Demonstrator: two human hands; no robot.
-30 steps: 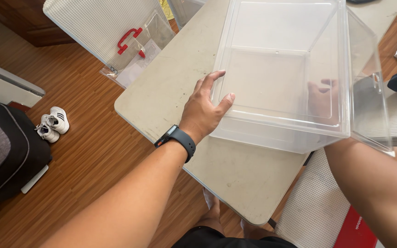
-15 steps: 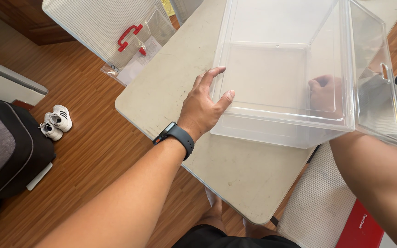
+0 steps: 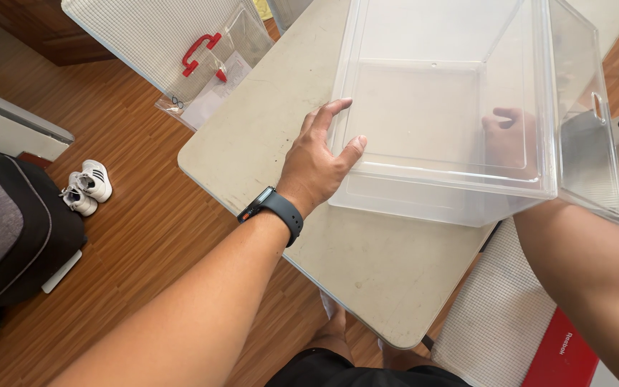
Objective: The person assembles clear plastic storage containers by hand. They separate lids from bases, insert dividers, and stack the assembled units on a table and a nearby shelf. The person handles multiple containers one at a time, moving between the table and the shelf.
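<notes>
The left hand [image 3: 317, 168] has its fingers spread wide, fingertips and thumb pressed flat against the left wall of a clear plastic box [image 3: 431, 122]. A dark watch [image 3: 275, 209] sits on that wrist. The right hand [image 3: 509, 140] shows only blurred through the box's right wall, fingers curled against it; how firmly it grips I cannot tell. The box rests on a beige table [image 3: 367, 265], its hinged clear door [image 3: 585, 122] swung open on the right. Left of the box, a pair of white shoes [image 3: 84, 188] lies on the wooden floor [image 3: 145, 236].
</notes>
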